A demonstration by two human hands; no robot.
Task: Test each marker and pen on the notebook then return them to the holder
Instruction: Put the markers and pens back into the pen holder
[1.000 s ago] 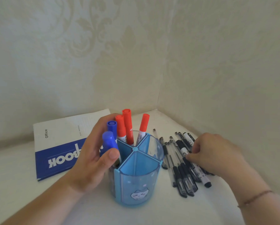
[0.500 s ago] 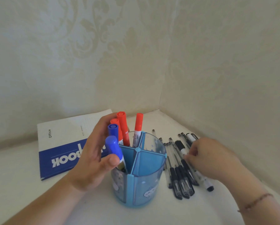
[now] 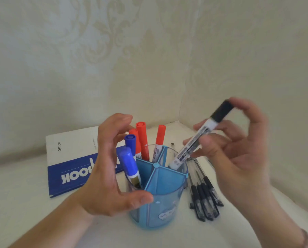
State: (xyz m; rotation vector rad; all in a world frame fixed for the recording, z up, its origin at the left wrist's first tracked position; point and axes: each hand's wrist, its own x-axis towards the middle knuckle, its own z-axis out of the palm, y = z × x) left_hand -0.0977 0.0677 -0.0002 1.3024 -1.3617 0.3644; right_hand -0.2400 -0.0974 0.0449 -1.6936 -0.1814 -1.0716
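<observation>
The notebook [image 3: 74,163] cover reads "Office" sideways and, upside down, "BOOK"; marker labels are illegible.

The left hand [image 3: 106,169] reaches in from the near left, fingers and thumb curved wide like a cupped grip. The right hand [image 3: 239,149], raised at the right, pinches a black-capped white marker [image 3: 201,135], tilted, between its fingertips.
</observation>
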